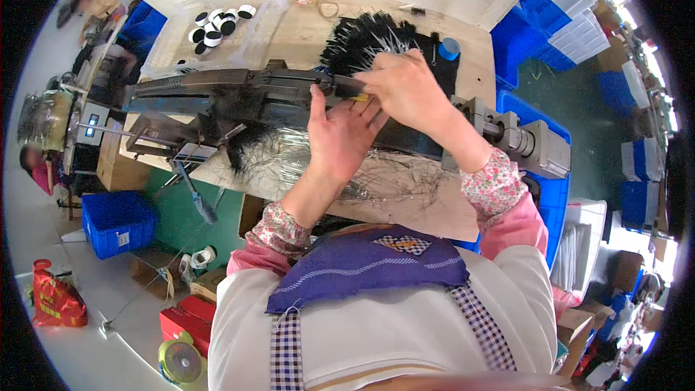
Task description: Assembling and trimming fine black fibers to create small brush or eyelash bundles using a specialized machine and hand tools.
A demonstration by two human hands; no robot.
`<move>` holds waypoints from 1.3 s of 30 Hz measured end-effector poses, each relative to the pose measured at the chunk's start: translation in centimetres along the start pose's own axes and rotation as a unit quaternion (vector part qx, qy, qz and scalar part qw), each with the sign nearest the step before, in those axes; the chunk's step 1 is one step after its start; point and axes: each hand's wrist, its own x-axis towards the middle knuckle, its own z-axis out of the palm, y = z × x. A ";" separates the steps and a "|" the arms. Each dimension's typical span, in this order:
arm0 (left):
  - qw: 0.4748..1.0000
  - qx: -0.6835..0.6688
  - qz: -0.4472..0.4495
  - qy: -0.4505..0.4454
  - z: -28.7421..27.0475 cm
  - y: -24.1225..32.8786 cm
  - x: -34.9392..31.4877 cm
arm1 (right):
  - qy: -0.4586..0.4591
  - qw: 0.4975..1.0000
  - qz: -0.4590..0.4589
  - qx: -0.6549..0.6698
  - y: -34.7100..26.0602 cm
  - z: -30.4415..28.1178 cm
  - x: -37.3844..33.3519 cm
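My left hand is at the long dark metal machine rail, palm turned up, thumb stretched upward and fingers reaching under the other hand. My right hand is closed in a pinch just above those fingertips; what it holds is hidden. A small yellow piece shows between the hands. Right behind them lies a pile of small black-bristled brushes with thin wire stems, on a dark mat. In front of the rail, loose wire pieces and a black bristle bunch are spread on the wooden table.
A clear plastic tray at the back left holds several black-and-white round caps. Near the mat stands a blue cap. A motor unit ends the machine at right. Blue bins and a fan stand on the floor.
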 end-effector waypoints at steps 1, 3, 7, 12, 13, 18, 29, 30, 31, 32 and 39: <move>1.000 0.019 0.010 0.023 0.1 0.1 0.1 | 0.007 1.000 -0.011 -0.002 0.3 -0.2 0.0; 1.000 0.000 0.011 0.017 -0.3 0.0 0.2 | -0.006 1.000 -0.002 -0.024 0.4 -1.1 -0.6; 1.000 0.011 0.015 0.009 -0.1 -0.3 0.2 | -0.026 0.996 -0.008 -0.088 -0.4 -2.1 -1.1; 0.999 -0.038 -0.010 0.023 -0.4 0.2 0.3 | 0.036 0.988 -0.074 -0.128 -2.7 -0.5 -0.8; 0.999 -0.039 -0.013 0.023 -0.3 0.0 0.1 | 0.035 0.988 -0.071 -0.129 -2.4 -0.6 -0.6; 0.999 0.008 0.047 -0.002 -0.5 -0.2 -0.7 | -0.023 0.999 0.005 -0.040 1.0 -2.6 0.6; 0.999 0.018 0.041 0.004 -0.1 0.6 -0.8 | -0.115 0.992 0.012 -0.044 0.0 -1.9 1.1; 0.999 0.008 0.036 0.008 0.0 0.5 -0.7 | -0.115 0.991 0.002 -0.063 -0.2 -2.0 1.2; 0.999 0.008 0.036 0.006 0.0 0.5 -0.6 | -0.115 0.990 -0.009 -0.081 -0.4 -2.1 1.2; 0.999 -0.003 0.034 0.008 -0.1 0.4 -0.6 | -0.115 0.990 -0.009 -0.083 -0.3 -2.0 1.2; 1.000 0.006 0.024 0.006 -0.6 0.5 -0.4 | -0.024 0.999 0.009 -0.034 0.1 -2.5 0.7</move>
